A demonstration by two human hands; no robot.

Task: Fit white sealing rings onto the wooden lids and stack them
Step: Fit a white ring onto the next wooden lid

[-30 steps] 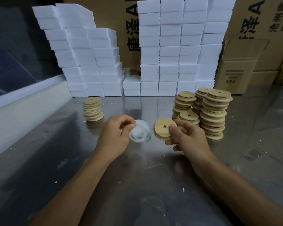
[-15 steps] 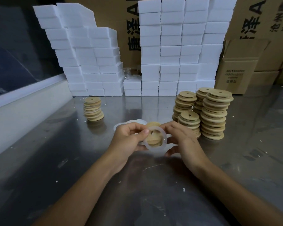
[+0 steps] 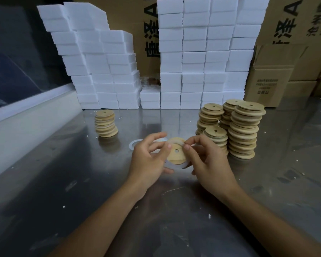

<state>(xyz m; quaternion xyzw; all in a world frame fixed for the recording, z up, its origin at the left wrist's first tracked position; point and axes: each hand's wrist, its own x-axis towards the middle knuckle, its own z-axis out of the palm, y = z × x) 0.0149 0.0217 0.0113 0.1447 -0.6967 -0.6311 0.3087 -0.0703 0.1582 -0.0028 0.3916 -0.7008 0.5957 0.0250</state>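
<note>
Over the steel table our left hand and right hand both pinch the wooden lid, stretching the white ring around its edge.

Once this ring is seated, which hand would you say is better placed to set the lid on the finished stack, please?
Left, probably: the left hand holds the lid on the side nearer the ringed stack, which stands at far left.
</note>
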